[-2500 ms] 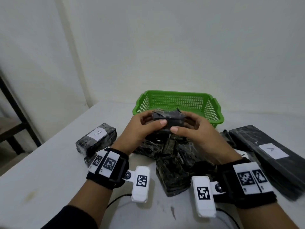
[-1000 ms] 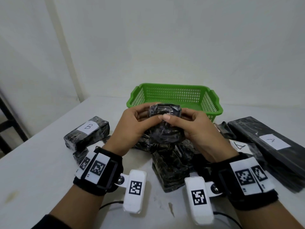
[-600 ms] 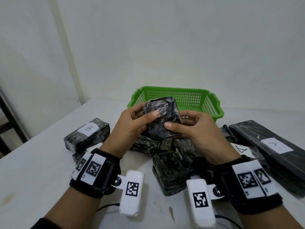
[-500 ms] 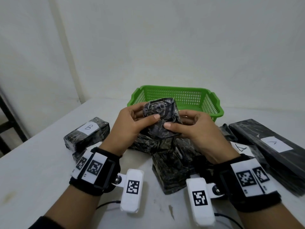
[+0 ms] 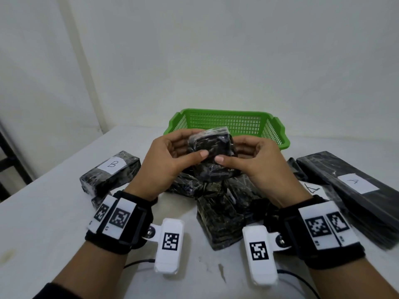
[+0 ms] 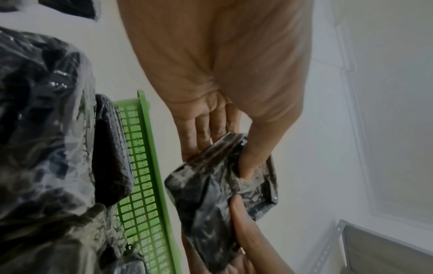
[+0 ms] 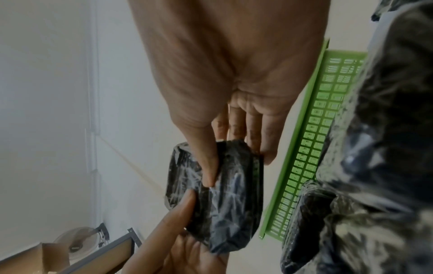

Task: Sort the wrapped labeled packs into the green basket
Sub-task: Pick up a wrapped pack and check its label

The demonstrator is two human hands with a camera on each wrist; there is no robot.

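While both your left hand (image 5: 170, 160) and right hand (image 5: 257, 162) pinch the small wrapped pack (image 5: 212, 154) above the pile, the green basket (image 5: 278, 134) sits just beyond it, straight ahead.

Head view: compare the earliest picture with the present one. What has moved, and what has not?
The held pack has been lifted and turned on end, rising from the pile to basket height. Both the left hand and right hand still grip it. The B pack, A pack and green basket stayed put.
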